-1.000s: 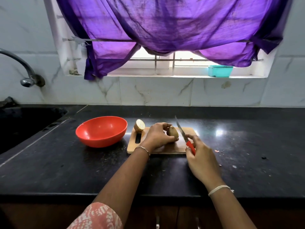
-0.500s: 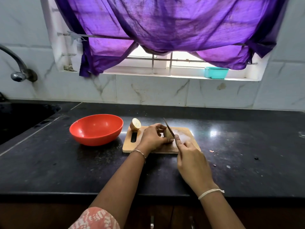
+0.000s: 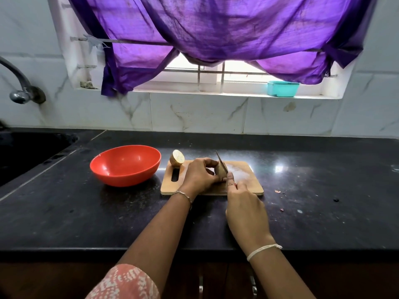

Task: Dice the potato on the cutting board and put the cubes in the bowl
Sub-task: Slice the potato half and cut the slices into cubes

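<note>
Person's standing at the black tabletop (image 3: pixel 108 212) with a wooden cutting board (image 3: pixel 246 175) in front of them, and the potato is already in two. The loose potato half (image 3: pixel 177 158) sits at the board's far left corner, right behind the handle slot, pale cut face showing. The held potato half (image 3: pixel 220 172) is about mid-board under the left hand (image 3: pixel 198 176), whose fingers are curled over it from the left and pinning it to the board.

The right hand (image 3: pixel 246 210) has its fingers wrapped round the handle of the knife (image 3: pixel 221 162). Only a sliver of red handle peeks out, and the index finger is laid forward toward the blade. The blade tip points up and away, and the lower part of the edge is against the right side of the held potato half. How deep it's in, I honestly can't tell from here.

The red bowl (image 3: pixel 125 165) is on the tabletop just beside the board's left edge.

Other stuff: dark sink (image 3: pixel 32 152) off to the left with a tap (image 3: pixel 21 91) on the wall, a purple curtain (image 3: pixel 216 29) over the window, a teal tub (image 3: pixel 282 89) on the sill, and a few little scraps (image 3: pixel 280 192) on the tabletop right of the board.
</note>
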Action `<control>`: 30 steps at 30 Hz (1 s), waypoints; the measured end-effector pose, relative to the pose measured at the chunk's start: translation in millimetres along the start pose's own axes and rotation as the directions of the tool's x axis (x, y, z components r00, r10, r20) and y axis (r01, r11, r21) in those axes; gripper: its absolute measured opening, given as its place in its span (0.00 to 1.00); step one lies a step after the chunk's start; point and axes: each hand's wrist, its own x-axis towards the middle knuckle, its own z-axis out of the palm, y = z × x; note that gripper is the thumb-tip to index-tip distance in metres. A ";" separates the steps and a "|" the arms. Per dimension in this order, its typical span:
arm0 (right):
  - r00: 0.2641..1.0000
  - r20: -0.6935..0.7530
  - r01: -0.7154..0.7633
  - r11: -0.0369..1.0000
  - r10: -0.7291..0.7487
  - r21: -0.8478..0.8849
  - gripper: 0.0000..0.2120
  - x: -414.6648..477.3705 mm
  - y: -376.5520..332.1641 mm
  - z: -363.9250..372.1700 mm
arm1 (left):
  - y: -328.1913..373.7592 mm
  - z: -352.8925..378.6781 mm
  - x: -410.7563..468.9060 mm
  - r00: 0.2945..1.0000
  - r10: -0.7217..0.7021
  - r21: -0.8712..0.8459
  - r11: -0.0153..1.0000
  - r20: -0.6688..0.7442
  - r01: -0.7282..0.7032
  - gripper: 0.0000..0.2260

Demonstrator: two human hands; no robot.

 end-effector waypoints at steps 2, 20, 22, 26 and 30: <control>1.000 0.002 0.002 1.000 -0.002 -0.004 0.31 0.7 -2.5 0.0 | -0.4 -0.2 0.3 1.000 0.002 -0.007 1.000 0.002 -0.002 0.22; 0.999 0.023 0.038 0.998 -0.037 -0.043 0.28 -3.4 -9.9 -11.9 | -3.4 0.4 2.1 0.999 0.029 -0.012 0.999 -0.022 -0.029 0.21; 0.999 0.029 0.030 0.999 -0.029 -0.035 0.28 -4.8 -12.1 -10.5 | -4.5 1.1 2.0 0.999 0.044 0.007 0.999 -0.021 -0.044 0.21; 1.000 0.026 0.013 0.999 -0.012 -0.041 0.29 5.2 -15.5 -6.5 | -2.7 1.3 0.2 0.998 0.062 0.008 0.998 -0.030 -0.061 0.20; 0.999 0.030 0.021 0.999 -0.020 -0.042 0.28 13.2 -16.9 -2.9 | -3.1 1.6 0.2 0.998 0.048 -0.015 0.999 -0.034 -0.048 0.18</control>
